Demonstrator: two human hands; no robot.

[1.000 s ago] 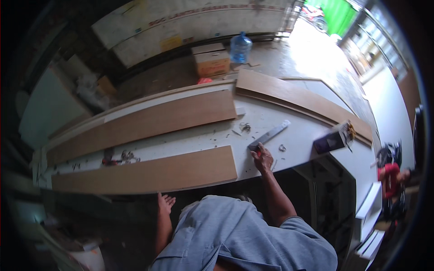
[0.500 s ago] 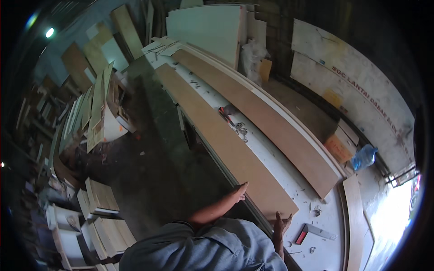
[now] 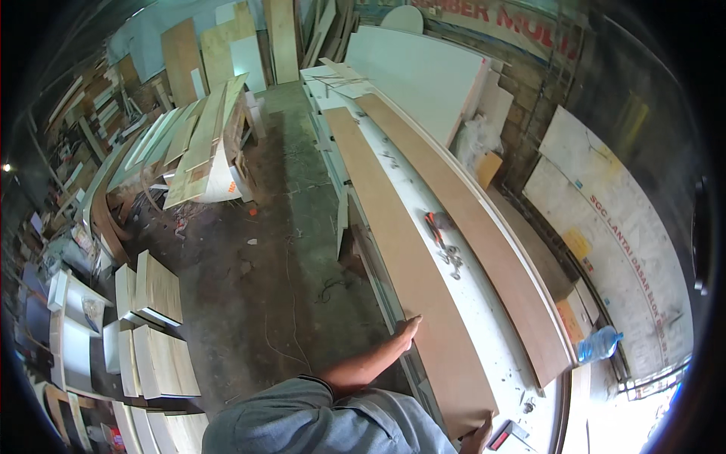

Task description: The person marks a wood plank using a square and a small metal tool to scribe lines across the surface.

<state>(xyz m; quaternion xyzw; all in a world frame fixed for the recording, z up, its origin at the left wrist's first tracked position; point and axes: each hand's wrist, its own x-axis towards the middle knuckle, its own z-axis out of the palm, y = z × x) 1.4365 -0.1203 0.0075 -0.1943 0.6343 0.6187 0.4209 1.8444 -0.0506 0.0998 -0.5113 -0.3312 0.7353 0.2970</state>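
Head view: my left hand [image 3: 408,333] pinches the long, flat, brown wooden board [image 3: 420,276] at its left edge. My right hand [image 3: 478,437] touches its near end; whether gripping, I can't tell.

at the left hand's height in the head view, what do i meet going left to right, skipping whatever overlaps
Pale wooden boxes → left hand → near brown board → far brown board → blue water bottle.

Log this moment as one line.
left hand: on edge of left brown board; right hand: at its near end; beside right hand: red-handled tool; white worktop: second brown board
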